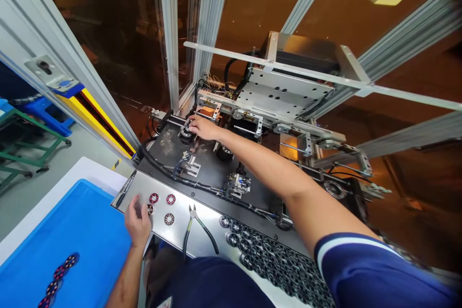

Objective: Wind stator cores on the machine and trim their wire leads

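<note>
My right hand (202, 127) reaches far forward into the machine and rests its fingers on a round dark motor part (186, 132) seated on the black base plate (212, 168). My left hand (137, 221) sits low at the near edge of the steel shelf (173, 236), its fingers on a small ring-shaped stator (150, 209). Three more red-wound stators (169, 199) lie beside it on the shelf. Whether the left hand grips the ring is unclear.
Black-handled pliers (197, 231) lie on the shelf. Several dark stators (274, 260) are packed in rows at the right. A blue tray (83, 240) at the left holds a few stators (57, 274). Aluminium frame posts (169, 33) and a metal carriage (285, 91) stand overhead.
</note>
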`<action>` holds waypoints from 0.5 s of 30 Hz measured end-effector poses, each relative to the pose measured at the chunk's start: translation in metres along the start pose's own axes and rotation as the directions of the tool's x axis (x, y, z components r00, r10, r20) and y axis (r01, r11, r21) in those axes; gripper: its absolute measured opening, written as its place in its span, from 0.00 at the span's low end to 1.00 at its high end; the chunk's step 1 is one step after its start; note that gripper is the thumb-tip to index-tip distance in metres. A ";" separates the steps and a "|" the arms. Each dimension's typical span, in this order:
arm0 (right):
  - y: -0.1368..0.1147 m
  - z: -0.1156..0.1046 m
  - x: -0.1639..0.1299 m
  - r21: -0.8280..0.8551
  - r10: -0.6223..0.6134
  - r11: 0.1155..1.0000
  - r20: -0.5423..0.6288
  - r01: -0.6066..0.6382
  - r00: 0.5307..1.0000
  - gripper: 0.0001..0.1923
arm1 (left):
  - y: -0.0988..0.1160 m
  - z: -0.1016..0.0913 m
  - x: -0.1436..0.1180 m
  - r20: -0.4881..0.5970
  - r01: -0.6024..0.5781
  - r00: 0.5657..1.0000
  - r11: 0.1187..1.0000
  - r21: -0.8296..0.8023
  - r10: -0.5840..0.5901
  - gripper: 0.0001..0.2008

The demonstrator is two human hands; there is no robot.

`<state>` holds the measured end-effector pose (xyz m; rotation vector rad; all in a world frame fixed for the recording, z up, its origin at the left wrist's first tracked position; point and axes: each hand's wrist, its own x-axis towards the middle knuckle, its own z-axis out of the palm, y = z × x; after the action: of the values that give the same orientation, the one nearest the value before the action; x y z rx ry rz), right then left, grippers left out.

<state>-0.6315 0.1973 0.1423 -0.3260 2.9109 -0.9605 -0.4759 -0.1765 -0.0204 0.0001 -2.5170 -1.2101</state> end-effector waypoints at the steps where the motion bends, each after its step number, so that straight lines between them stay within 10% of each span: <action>1: 0.005 0.005 0.007 -0.028 0.012 1.000 0.009 -0.011 1.000 0.13 | -0.002 0.001 -0.002 0.004 -0.016 1.000 1.000 0.020 0.016 0.24; 15: 0.009 0.017 0.026 -0.248 0.194 0.957 0.153 -0.152 0.969 0.16 | 0.001 0.000 -0.002 0.050 -0.066 0.997 0.988 0.143 0.059 0.24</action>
<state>-0.6567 0.1885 0.1236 -0.1520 2.8325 -0.5347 -0.4744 -0.1754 -0.0206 -0.0706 -2.6177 -1.0129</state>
